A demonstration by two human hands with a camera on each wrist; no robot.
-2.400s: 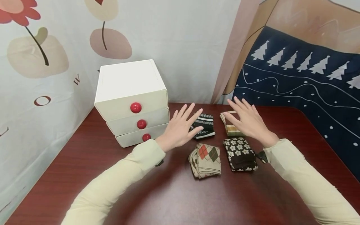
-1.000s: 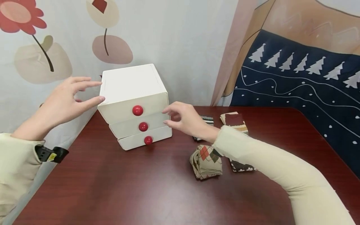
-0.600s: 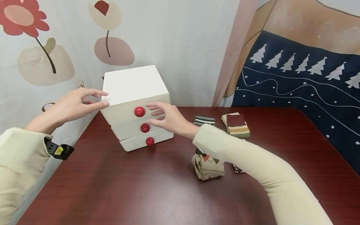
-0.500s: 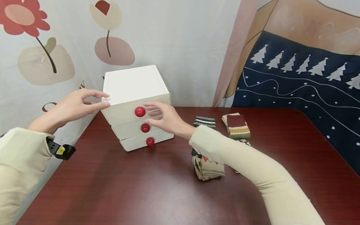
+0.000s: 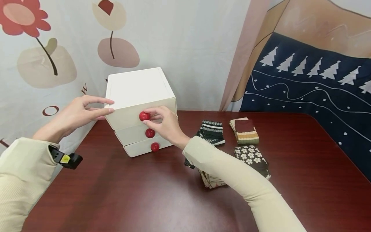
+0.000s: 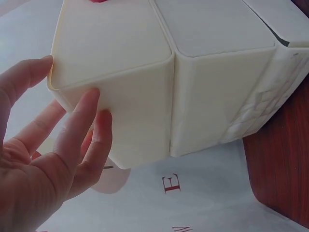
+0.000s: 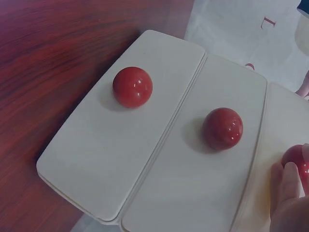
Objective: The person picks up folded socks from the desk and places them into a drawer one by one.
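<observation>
A white three-drawer box [image 5: 139, 85] with round red knobs stands at the back left of the table, its drawers closed. The top drawer's red knob [image 5: 144, 116] is between the thumb and fingers of my right hand [image 5: 165, 124], which pinches it. In the right wrist view that hand [image 7: 292, 198] is partly cut off at the frame edge. My left hand [image 5: 73, 114] touches the box's upper left front corner with fairly straight fingers. The left wrist view has its fingertips [image 6: 89, 99] against the box's side and top edge.
Folded socks lie right of the box: a black striped pair [image 5: 213, 130], a maroon and yellow striped pair [image 5: 247, 131], a black flowered pair [image 5: 251, 158], and an argyle pair [image 5: 213, 180] partly hidden under my right forearm. A printed curtain [image 5: 200, 48] hangs behind the table [image 5: 139, 199].
From above the socks, both hands have moved left to the box. My left hand now touches its corner, and my right hand has taken hold of the top knob.
</observation>
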